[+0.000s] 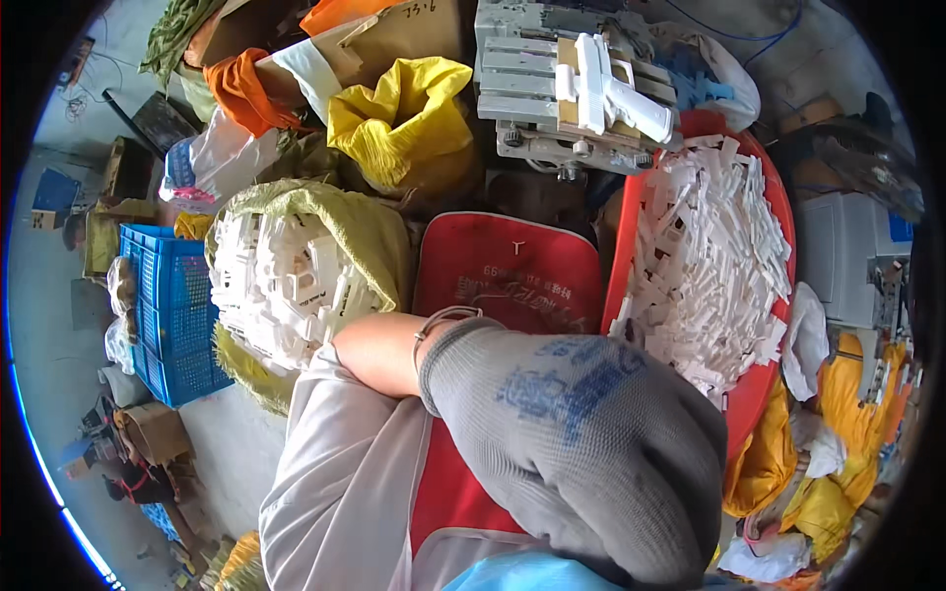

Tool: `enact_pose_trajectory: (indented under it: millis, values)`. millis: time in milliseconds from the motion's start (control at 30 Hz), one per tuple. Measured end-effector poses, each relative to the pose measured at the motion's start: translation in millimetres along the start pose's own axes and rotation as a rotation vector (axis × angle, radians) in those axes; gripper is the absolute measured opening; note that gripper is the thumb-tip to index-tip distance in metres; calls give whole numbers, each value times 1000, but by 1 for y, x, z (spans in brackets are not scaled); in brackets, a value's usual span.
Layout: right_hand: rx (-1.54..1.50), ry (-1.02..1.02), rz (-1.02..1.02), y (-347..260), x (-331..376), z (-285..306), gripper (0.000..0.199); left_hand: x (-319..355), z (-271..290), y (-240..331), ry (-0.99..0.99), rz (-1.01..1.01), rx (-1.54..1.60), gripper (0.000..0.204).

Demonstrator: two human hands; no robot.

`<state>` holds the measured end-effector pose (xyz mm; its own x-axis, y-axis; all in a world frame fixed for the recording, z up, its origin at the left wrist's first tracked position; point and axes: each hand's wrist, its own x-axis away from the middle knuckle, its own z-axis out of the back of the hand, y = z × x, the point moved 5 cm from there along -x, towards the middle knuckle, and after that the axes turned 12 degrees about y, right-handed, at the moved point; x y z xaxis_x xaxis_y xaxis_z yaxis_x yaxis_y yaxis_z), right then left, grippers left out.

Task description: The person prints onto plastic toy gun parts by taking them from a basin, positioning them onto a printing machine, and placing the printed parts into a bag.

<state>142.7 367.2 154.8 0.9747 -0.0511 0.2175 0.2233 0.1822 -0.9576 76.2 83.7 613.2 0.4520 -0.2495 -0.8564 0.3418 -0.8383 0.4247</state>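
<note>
My left hand [591, 443], in a grey knit glove with blue print, reaches across close in front of me, fingers bent downward. Its fingertips are out of sight, so whether it holds anything is hidden. A thin bracelet [434, 320] circles the wrist. Under the arm lies a red apron [448, 483] with pale edging. Right of the glove stands a red basin [783, 212] heaped with thin white plastic pieces [709, 256]. A white pistol-shaped plastic part [606, 89] rests on a slatted metal fixture [517, 74] ahead. My right hand is not visible.
An open woven sack [379, 222] full of white plastic parts [281, 271] stands left of the apron. Beyond it are a yellow sack [404, 128] and a cardboard box [404, 39]. A blue crate [172, 315] stands farther left; yellow bags [838, 473] lie at the right.
</note>
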Motion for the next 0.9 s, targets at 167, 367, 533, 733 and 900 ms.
enact_pose_trajectory:
  millis: [167,367,533,733,900]
  values:
    - [260,-30,93,-17,9,-3,54,4,5,2,4,11,-27,24]
    - [174,-78,-66,-41,24,0,58,-2,-4,-2,88,-35,10,28]
    - [349,21,197,-44,33,-7,66,2,-4,-11,193,-239,291,36]
    - [377,197,149,-55,35,-8,64,14,57,-7,-175,137,-1005,16]
    - [52,364,-37,-58,16,7,60,37,166,-15,238,389,-1690,21]
